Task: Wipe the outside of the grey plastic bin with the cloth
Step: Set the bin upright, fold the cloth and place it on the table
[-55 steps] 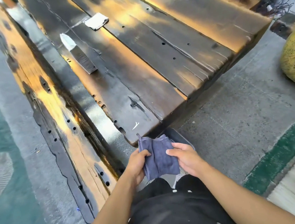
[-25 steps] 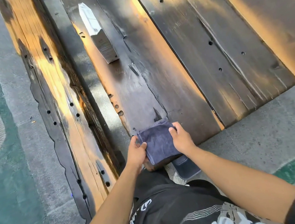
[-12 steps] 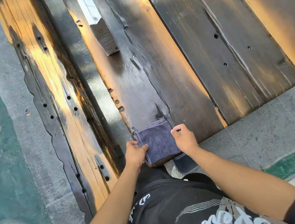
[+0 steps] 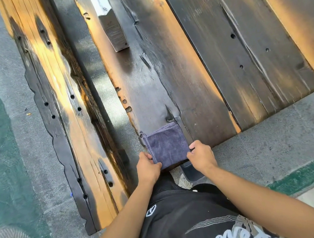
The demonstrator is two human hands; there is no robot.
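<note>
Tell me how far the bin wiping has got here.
Done: nothing visible on the bin; it sits on the ground under the table end, mostly hidden. In hand: left hand and right hand hold the folded cloth flat on the table's corner. Left: all the wiping.

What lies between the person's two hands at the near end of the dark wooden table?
In the head view, the folded blue-grey cloth lies flat between left hand and right hand.

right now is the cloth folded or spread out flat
Folded, it seems: the cloth lies flat as a small neat square at the table edge, left hand and right hand pinching its near corners.
</note>
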